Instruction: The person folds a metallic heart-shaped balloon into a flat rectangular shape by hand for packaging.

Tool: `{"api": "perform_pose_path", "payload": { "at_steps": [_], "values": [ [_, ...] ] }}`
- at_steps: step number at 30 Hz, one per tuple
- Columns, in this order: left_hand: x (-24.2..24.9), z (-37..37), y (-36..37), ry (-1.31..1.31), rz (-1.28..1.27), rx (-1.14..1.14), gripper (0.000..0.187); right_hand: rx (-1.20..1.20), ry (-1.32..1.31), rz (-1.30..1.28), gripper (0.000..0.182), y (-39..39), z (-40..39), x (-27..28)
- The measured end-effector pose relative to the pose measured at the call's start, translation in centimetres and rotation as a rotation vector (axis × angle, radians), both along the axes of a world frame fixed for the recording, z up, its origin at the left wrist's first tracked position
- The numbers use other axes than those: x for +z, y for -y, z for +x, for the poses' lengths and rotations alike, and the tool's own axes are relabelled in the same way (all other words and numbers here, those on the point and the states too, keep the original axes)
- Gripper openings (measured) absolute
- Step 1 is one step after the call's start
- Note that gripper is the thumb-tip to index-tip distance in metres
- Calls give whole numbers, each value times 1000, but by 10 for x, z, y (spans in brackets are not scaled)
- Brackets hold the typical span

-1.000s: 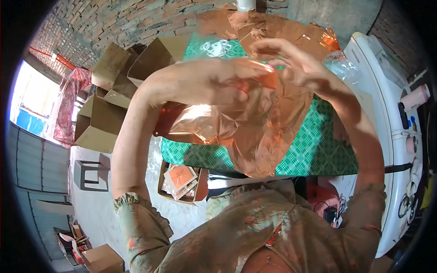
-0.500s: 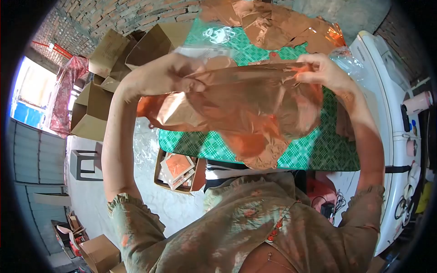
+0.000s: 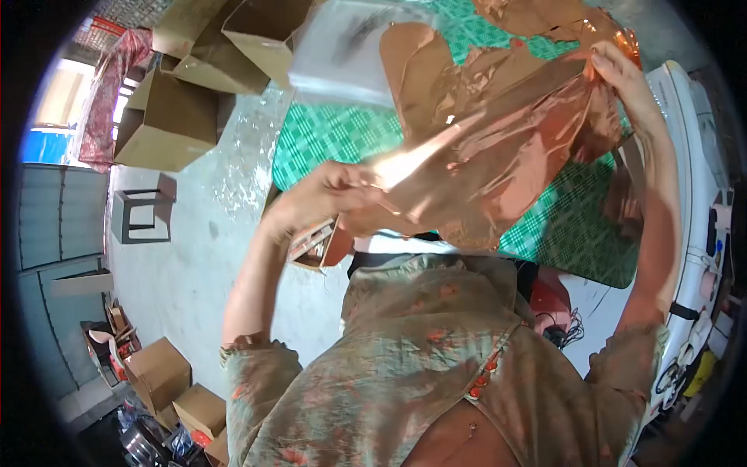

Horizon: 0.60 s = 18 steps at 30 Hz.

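Note:
A flat, crinkled rose-gold foil balloon [image 3: 498,167] is stretched on a slant between my two hands, above the table with the green checked cover [image 3: 342,140]. My left hand [image 3: 340,187] pinches its lower left edge, near the table's front. At the upper right, my right hand [image 3: 618,74] grips the other end between thumb and fingers. Another flat rose-gold foil piece [image 3: 416,62] lies on the table just beyond. More copper-coloured foil [image 3: 537,15] is at the far edge. The held foil hides part of the table.
Clear plastic bags [image 3: 342,58] lie at the table's back left. Open cardboard boxes [image 3: 167,121] stand to the left, and a dark stool frame [image 3: 144,216] is on the floor. A box of cards [image 3: 311,247] sits by the table's front. A white appliance [image 3: 689,210] stands at right.
My left hand has come down and toward me, while my right hand has gone up and to the right. The held foil now slants instead of lying level. The view has shifted as well.

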<state>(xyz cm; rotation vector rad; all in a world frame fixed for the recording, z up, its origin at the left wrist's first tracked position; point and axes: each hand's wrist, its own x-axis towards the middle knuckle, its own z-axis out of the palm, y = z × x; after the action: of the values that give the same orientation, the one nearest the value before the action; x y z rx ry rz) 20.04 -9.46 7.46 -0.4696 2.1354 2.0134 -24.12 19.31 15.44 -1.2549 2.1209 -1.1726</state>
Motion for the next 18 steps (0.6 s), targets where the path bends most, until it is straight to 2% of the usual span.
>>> {"api": "perform_pose_path", "payload": {
  "at_steps": [1, 2, 5, 6, 7, 9, 12, 13, 16, 18],
  "values": [
    [0, 3, -20, 180, 67, 43, 19, 30, -72, -2, 25, 5, -2, -2],
    [-8, 6, -44, 204, 199, 116, 22, 43, -259, -86, 27, 11, -10, -11],
    [-28, 9, -107, 195, 328, 202, 28, 7, -427, 163, 21, 18, -70, -42],
    [-34, 9, -126, 184, 396, 248, 30, -10, -567, 146, 21, 25, -47, -38],
    [-41, 11, -135, 234, 439, 188, 37, -46, -579, 184, 21, 35, -16, -28],
    [-42, 9, -150, 157, 449, 211, 38, -117, -611, 255, 22, 52, 34, -11],
    [-67, 7, -168, 47, 427, 331, 42, -66, -657, 240, 22, 56, 9, -36],
    [-65, 8, -168, 148, 484, 348, 44, -62, -650, 241, 22, 56, 6, -42],
    [-69, 8, -159, 88, 550, 380, 47, -30, -604, 95, 21, 54, 4, -58],
    [-72, 6, -156, 115, 532, 388, 48, 1, -601, 96, 20, 54, -3, -63]
  ]
}}
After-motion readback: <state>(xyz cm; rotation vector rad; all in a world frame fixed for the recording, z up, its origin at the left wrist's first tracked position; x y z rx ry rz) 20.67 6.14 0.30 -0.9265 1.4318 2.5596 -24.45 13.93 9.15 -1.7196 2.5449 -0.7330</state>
